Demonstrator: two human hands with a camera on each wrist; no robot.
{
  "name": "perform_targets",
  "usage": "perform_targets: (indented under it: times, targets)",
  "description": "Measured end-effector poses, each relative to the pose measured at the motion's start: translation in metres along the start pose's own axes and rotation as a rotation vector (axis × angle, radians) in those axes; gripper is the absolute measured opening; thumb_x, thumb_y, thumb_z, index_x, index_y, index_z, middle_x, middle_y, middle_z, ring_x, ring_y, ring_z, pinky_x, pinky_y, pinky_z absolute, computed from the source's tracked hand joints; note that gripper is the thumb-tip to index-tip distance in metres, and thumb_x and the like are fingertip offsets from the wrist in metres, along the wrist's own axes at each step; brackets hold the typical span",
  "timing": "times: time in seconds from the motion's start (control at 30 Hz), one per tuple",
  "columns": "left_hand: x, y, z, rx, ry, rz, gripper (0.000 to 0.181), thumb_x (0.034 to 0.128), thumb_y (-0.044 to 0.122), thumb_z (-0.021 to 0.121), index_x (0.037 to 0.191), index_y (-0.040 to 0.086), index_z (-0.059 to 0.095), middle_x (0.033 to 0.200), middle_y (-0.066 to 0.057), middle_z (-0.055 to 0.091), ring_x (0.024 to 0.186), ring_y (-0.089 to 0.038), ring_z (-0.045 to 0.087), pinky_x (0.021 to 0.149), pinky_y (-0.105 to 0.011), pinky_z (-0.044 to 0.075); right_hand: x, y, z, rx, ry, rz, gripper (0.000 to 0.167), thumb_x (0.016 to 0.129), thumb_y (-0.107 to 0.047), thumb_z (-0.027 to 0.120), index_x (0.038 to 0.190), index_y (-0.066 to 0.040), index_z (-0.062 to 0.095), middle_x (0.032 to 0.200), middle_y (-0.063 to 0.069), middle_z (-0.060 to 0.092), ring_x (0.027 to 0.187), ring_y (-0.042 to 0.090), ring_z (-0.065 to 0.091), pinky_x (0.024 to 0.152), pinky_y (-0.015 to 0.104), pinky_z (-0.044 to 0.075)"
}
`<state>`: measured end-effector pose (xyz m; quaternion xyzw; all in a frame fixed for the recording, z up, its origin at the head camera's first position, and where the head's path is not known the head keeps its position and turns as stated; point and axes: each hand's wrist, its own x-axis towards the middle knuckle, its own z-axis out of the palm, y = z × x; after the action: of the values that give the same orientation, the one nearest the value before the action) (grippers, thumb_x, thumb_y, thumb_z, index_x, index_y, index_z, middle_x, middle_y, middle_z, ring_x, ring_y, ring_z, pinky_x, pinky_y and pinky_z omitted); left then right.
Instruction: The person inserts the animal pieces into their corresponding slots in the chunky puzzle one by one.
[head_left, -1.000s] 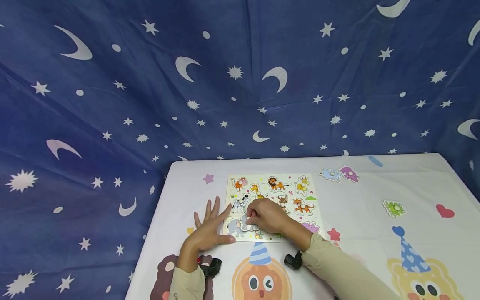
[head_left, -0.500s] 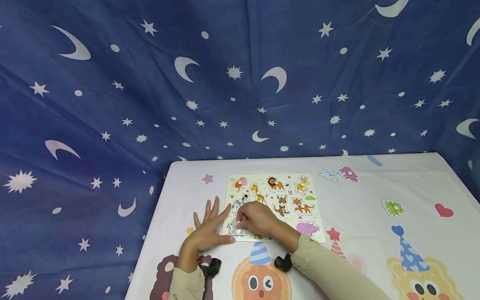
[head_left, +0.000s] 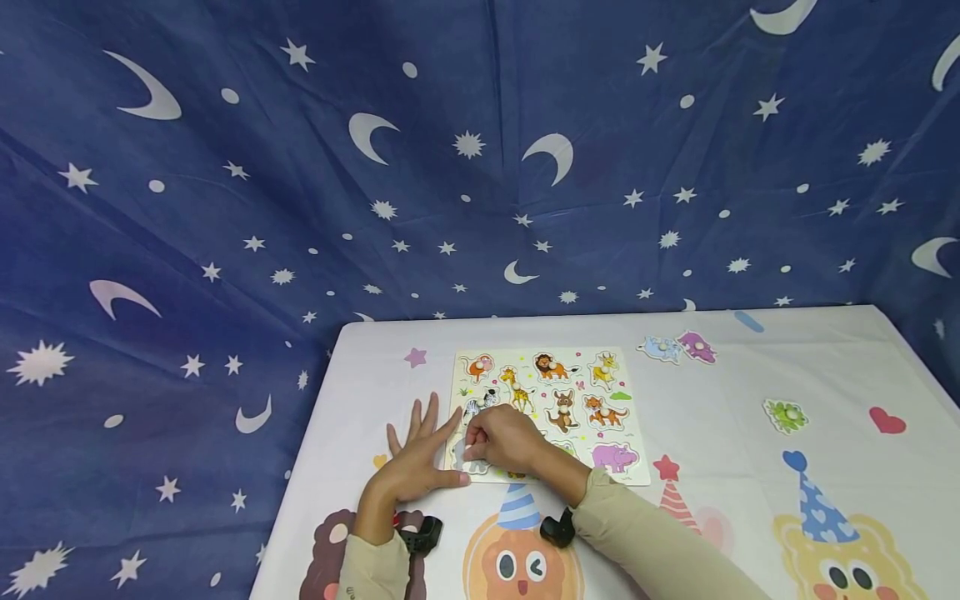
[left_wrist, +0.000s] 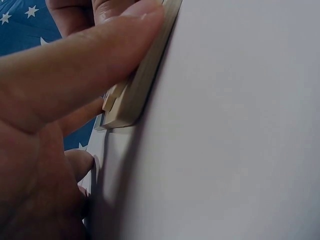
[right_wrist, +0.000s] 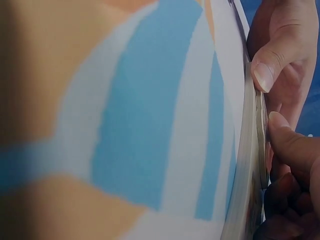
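Observation:
A wooden animal puzzle board (head_left: 639, 477) lies on the table. Over its lower left corner my right hand (head_left: 504, 436) pinches the grey elephant piece (head_left: 477, 468) from above; the hand covers most of it. In the right wrist view, the elephant piece (right_wrist: 262, 130) shows edge-on over the board's edge, close to the right thumb. My left hand (head_left: 414, 469) rests at the board's left side, fingers spread, thumb on the near corner. The left wrist view shows that thumb (left_wrist: 120, 45) straight along the board's edge.
A light blue piece (head_left: 662, 349) and a purple piece (head_left: 697, 347) lie touching, beyond the board to the right. A green piece (head_left: 786, 416) lies farther right. Behind the table hangs a blue cloth (head_left: 465, 183) with moons and stars.
My right hand has moved left and slightly down with the elephant piece, onto the elephant picture at the board's corner. The left hand has stayed in place.

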<state>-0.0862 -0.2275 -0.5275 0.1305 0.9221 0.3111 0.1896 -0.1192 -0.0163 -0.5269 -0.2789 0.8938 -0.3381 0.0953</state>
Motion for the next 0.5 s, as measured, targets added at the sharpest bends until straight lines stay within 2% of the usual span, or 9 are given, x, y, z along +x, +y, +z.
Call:
perform_targets:
  times: [0.5]
  targets:
    - [0.0007, -0.0029, 0.0031, -0.015, 0.012, 0.004, 0.103, 0.0776, 0.046, 0.085, 0.162, 0.028, 0.029, 0.173, -0.011, -0.011, 0.157, -0.039, -0.021, 0.109, -0.075, -0.025, -0.0009, 0.0018, 0.0028, -0.016, 0.012, -0.001, 0.021, 0.081, -0.033, 0.086, 0.073, -0.026, 0.067, 0.061, -0.018, 0.056, 0.059, -0.002, 0.049, 0.054, 0.02, 0.042]
